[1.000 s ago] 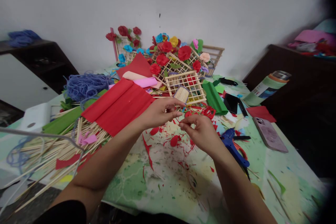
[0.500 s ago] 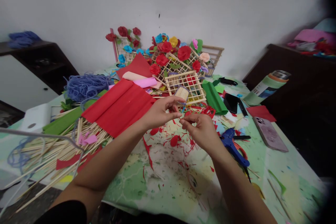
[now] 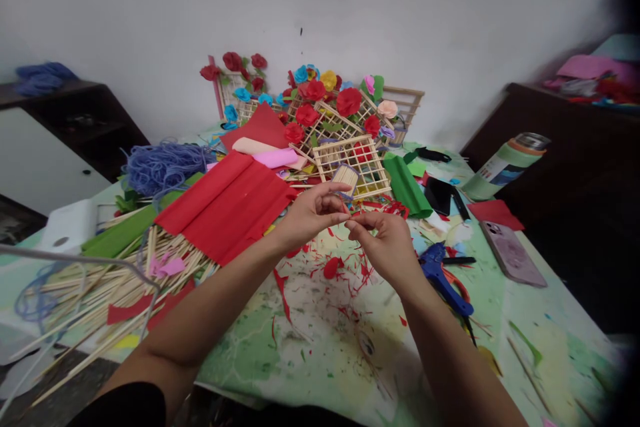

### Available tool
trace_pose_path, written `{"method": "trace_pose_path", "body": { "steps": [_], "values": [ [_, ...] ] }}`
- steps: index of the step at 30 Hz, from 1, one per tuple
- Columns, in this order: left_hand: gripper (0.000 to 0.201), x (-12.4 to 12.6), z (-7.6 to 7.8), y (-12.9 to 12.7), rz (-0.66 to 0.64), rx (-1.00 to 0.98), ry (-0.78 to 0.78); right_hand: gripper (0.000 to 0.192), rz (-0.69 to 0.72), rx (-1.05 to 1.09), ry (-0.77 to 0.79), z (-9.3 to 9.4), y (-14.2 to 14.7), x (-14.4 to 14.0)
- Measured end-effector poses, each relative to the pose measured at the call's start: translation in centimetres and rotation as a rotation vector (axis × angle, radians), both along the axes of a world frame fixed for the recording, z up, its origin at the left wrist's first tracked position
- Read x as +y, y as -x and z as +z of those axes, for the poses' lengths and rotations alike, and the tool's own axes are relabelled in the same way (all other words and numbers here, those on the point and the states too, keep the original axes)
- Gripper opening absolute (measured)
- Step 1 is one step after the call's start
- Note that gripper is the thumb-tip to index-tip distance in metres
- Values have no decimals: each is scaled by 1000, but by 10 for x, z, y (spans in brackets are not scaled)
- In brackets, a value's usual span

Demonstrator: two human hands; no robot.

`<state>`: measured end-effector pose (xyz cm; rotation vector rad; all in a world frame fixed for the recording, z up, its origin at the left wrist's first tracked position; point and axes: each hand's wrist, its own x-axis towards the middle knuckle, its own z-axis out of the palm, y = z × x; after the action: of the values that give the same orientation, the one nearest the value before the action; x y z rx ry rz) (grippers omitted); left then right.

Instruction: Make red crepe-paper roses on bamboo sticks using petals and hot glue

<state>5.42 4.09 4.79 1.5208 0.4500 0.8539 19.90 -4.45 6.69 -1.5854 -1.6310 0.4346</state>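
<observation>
My left hand (image 3: 320, 210) and my right hand (image 3: 383, 237) meet fingertip to fingertip above the middle of the table. Both are pinched closed, around something too small to make out. Below them lie red paper scraps (image 3: 331, 268). Just behind the left fingers is a small bundle of cut sticks (image 3: 345, 177), and past it leans a lattice frame of sticks (image 3: 373, 170). A large sheet of red crepe paper (image 3: 225, 207) lies to the left of my left hand. Beside my right wrist rests a blue glue gun (image 3: 443, 277).
Purple-blue string (image 3: 165, 163) is heaped at left over loose wooden sticks (image 3: 100, 293). Paper flowers (image 3: 349, 101) on lattices stand against the wall. A green paper roll (image 3: 407, 187), a phone (image 3: 513, 253) and a tilted bottle (image 3: 505, 167) are on the right.
My right fingertips have come in slightly toward the left ones, and both hands remain pinched. The view has shifted a little; the things on the table look unmoved.
</observation>
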Motion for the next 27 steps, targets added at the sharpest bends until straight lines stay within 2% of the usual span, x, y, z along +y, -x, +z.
{"method": "trace_pose_path", "body": {
  "steps": [8, 13, 17, 19, 21, 22, 25, 27],
  "values": [
    [52, -1, 0, 5, -9, 38, -48, 24, 66, -91, 75, -3, -2, 1],
    [55, -2, -3, 31, 88, 117, -28, 20, 110, -66, 113, -10, -8, -16],
    [56, 1, -11, 54, 191, 172, 71, 19, 128, 100, 133, -24, -13, -39],
    [57, 1, -17, 59, 221, 188, 134, 18, 221, 213, 208, -36, -14, -48],
    [59, -2, -23, 60, 201, 204, 205, 13, 316, 217, 270, -49, -13, -53],
    [60, -4, -26, 59, 175, 211, 241, 12, 298, 138, 260, -55, -11, -54],
    [61, -12, -35, 52, 82, 212, 340, 5, 29, -200, 132, -67, -3, -55],
    [61, -17, -41, 48, 27, 200, 396, 14, -45, -223, 89, -69, 3, -54]
  ]
}}
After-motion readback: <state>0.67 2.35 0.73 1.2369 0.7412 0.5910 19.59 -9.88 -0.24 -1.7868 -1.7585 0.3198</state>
